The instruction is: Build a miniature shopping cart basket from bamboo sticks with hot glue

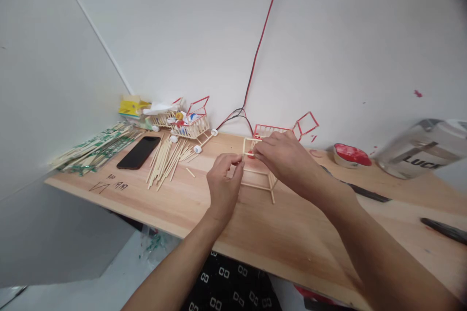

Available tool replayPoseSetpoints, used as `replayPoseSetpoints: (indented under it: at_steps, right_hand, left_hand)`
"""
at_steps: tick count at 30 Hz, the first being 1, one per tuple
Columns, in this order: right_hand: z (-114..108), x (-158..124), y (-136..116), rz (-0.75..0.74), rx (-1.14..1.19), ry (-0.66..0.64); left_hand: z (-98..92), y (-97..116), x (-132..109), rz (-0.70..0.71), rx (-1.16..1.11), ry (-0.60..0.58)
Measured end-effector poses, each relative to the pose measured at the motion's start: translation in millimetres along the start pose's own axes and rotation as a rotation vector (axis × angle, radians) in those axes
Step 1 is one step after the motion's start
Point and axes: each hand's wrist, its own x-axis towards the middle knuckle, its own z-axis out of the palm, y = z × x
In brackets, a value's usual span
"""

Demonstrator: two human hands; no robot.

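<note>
Above the wooden table, both hands pinch a small rectangular frame of pale wooden sticks (244,145). My left hand (224,182) grips its lower left corner between thumb and fingertips. At the right side of it, the fingers of my right hand (282,155) are closed and hide that end. Beneath the hands stands a larger wooden stick frame (257,187) with a leg reaching toward me; my hands partly cover it. Just behind is a model cart (270,129) with red-painted rims and a red handle (307,125), its lower part hidden.
At the left on the table (197,194) lie loose sticks (164,163), a black phone (138,152) and wrapped chopsticks (98,148). Model carts (191,126) with white wheels stand behind them. To the right are a red-stained bowl (352,155), a clear container (423,150) and dark tools (368,193).
</note>
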Motion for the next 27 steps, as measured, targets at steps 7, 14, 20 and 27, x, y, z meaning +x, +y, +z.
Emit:
replayPoseSetpoints:
  at_steps: [7, 14, 20, 27]
  right_hand:
    - [0.1, 0.4, 0.7, 0.01, 0.007, -0.016]
    - [-1.1, 0.4, 0.0, 0.006, -0.004, -0.014]
    - [-1.2, 0.0, -0.1, 0.007, 0.007, -0.013]
    - [0.7, 0.1, -0.3, 0.01, 0.014, -0.008]
  left_hand:
    - [-0.1, 0.3, 0.2, 0.006, 0.005, 0.003]
    - [0.9, 0.3, -0.2, 0.002, -0.006, 0.007]
    - [0.7, 1.6, -0.3, -0.001, -0.003, 0.011]
    - [0.4, 1.2, -0.6, 0.001, -0.002, 0.008]
